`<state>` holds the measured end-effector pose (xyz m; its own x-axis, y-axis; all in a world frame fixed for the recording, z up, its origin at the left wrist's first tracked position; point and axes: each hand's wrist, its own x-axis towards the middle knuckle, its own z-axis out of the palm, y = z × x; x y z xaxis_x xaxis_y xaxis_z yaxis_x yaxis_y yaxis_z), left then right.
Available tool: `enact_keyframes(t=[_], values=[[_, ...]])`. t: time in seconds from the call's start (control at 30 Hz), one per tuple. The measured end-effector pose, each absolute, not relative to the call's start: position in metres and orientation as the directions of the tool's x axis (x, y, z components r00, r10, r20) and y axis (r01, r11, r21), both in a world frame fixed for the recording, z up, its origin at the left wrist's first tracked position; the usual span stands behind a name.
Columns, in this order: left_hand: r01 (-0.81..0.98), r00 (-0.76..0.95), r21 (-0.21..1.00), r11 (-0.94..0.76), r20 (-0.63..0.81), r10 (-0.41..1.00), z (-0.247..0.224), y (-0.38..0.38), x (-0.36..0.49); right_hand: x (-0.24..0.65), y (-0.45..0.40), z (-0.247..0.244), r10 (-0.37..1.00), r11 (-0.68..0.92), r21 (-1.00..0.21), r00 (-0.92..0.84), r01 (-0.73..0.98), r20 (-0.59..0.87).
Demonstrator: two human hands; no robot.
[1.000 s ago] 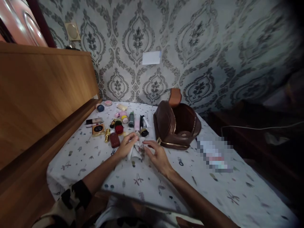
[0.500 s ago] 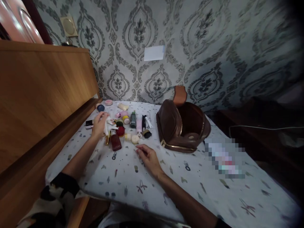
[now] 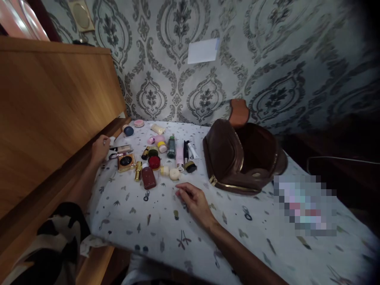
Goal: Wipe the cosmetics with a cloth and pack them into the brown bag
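Two bare hands are in play in the head view, both over a white patterned cloth [image 3: 133, 215]. Out on the far left, the left hand [image 3: 100, 150] is at the cloth's edge, beside the wooden cabinet [image 3: 59, 91], its fingers closed on what looks like a crumpled white tissue [image 3: 112, 141]; the grip itself is partly hidden behind the hand. White shows past the fingertips, close to a black-capped tube [image 3: 122, 149].

Over to the right hand [image 3: 194, 201], and it holds nothing: palm down, fingers loosely curled, a narrow gap between thumb and forefinger. The fingertips point at a round cream jar [image 3: 174, 174], near it but apart; whether they touch the cloth, I can't tell.

And what a spread between them! A dark red bottle [image 3: 148, 176] lies in front, a gold tube [image 3: 138, 171] just to its left, a red round jar [image 3: 154, 162] right behind. A black-and-gold compact [image 3: 126, 161] sits further left. Beyond the cream jar lie a green bottle [image 3: 171, 147], a pink tube [image 3: 179, 155] and a white tube [image 3: 192, 151]. Off to the right, a brown bag [image 3: 222, 148] gapes open on the cloth, its orange-brown flap [image 3: 239, 113] standing up at the back, and past it comes a pixelated patch [image 3: 305, 206].
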<state>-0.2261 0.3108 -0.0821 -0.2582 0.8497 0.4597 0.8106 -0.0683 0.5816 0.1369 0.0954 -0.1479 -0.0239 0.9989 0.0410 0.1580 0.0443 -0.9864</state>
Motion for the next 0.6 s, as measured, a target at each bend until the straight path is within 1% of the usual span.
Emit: enact_keyframes(t=[0.13, 0.23, 0.47, 0.6], values=[[0.796, -0.225, 0.602, -0.065, 0.394, 0.891, -0.101, 0.32, -0.228, 0.138, 0.095, -0.148, 0.998, 0.056, -0.986, -0.037, 0.154, 0.051], [0.771, -0.194, 0.629, -0.097, 0.376, 0.906, -0.107, 0.324, -0.224, 0.139, 0.095, -0.148, 0.998, 0.06, -0.986, -0.046, 0.152, 0.054], [0.753, -0.088, 0.616, -0.231, 0.443, 0.892, -0.088, 0.323, -0.196, 0.14, 0.098, -0.15, 0.998, 0.049, -0.991, -0.048, 0.128, 0.043], [0.701, -0.027, 0.637, -0.32, 0.472, 0.881, -0.074, 0.316, -0.173, 0.14, 0.098, -0.148, 0.997, 0.066, -0.989, -0.052, 0.13, 0.06]])
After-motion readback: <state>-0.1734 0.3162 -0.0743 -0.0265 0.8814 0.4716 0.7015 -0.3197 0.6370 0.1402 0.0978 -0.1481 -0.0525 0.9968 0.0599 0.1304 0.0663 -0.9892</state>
